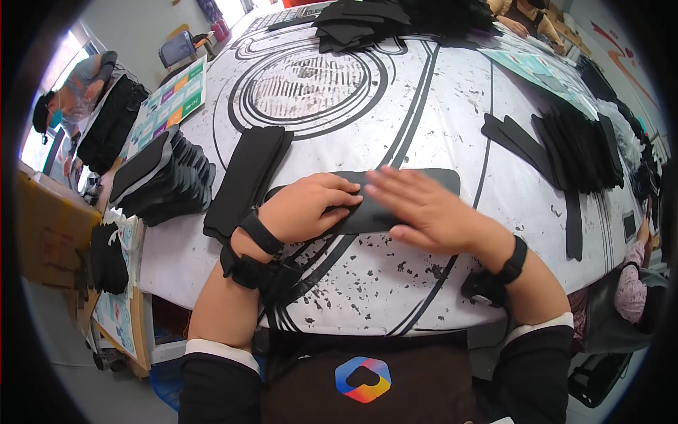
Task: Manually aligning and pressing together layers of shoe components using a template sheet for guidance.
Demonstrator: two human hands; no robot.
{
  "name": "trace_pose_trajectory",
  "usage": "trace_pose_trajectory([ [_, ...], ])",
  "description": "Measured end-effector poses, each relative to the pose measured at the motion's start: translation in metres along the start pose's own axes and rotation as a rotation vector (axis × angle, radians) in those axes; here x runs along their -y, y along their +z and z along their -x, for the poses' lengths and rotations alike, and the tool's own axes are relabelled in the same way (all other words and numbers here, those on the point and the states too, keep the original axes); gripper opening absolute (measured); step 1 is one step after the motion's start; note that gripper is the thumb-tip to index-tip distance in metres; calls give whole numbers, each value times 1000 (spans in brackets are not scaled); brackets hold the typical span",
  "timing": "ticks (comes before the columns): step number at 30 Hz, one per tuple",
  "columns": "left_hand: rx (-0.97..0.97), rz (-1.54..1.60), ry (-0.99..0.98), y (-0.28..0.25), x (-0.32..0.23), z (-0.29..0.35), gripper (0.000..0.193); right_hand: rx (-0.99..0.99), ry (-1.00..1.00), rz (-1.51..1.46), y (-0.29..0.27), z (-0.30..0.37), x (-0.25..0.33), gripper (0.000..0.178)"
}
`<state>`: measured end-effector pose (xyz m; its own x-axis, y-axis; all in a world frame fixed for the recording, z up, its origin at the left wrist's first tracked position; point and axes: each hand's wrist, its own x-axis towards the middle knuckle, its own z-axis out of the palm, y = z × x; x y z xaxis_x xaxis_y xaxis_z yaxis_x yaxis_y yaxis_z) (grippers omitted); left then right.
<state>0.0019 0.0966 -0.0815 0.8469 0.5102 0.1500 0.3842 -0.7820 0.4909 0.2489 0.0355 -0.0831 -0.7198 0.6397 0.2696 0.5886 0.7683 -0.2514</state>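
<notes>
A dark grey, flat strip with rounded corners (443, 185) lies crosswise on the table in front of me. My left hand (304, 207) rests on its left part, fingers bent and thumb close to them, holding it against the table. Over its right part my right hand (420, 210) is stretched flat, palm down, with the fingers slightly blurred by motion. Both hands hide much of the strip. Left of my left hand lies a small stack of long black strips (248, 177). Black bands are around both wrists.
A taller stack of dark curved pieces (159, 177) stands at the table's left. Black strips (579, 152) lie fanned at the right, and a black pile (360, 25) sits at the far side. The white printed tablecloth (417, 283) carries dark specks. Other people work around the table.
</notes>
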Motion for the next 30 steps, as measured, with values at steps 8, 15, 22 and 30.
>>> trace_pose_trajectory([
  [8,67,78,-92,-6,2,5,23,214,364,143,11,17,-26,53],
  [15,71,40,-79,-4,4,5,23,201,67,121,7,6,0,55],
  [22,64,78,-63,-3,12,9,25,299,257,112,1,23,-19,52],
  [30,120,145,-114,-7,14,11,27,76,321,123,-17,22,-10,55],
])
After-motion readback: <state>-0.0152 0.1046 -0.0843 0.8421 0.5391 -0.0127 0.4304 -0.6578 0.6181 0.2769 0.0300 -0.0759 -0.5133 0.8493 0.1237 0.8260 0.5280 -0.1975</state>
